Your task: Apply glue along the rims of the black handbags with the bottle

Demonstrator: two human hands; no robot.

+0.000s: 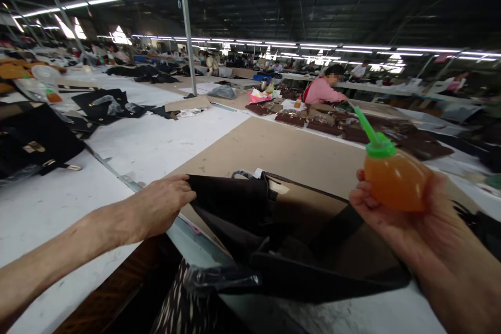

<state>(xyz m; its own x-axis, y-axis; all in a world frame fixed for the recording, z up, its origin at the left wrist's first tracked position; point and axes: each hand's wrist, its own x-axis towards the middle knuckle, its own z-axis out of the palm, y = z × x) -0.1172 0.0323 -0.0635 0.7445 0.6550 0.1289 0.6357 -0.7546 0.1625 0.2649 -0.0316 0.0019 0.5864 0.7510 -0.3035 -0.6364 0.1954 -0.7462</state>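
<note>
A dark bag (313, 271) lies open at the table's front edge, its tan inside showing. My left hand (160, 206) is closed on the bag's left edge, fingers over the dark material. Raised over the bag's right end, my right hand (407, 224) is wrapped round a squeeze bottle (395, 175) of orange liquid. The bottle has a bright green cap and a long green nozzle that points up and to the left, clear of the bag. Clear plastic film covers a strip, perhaps a handle, at the bag's near side.
Brown cardboard (250, 141) covers part of the white table (129, 151). Black bags (35, 141) lie at the left, and brown bags (324, 120) are laid out beyond the cardboard. A co-worker in a pink top (323, 88) sits across. A metal post (186, 26) rises behind the table.
</note>
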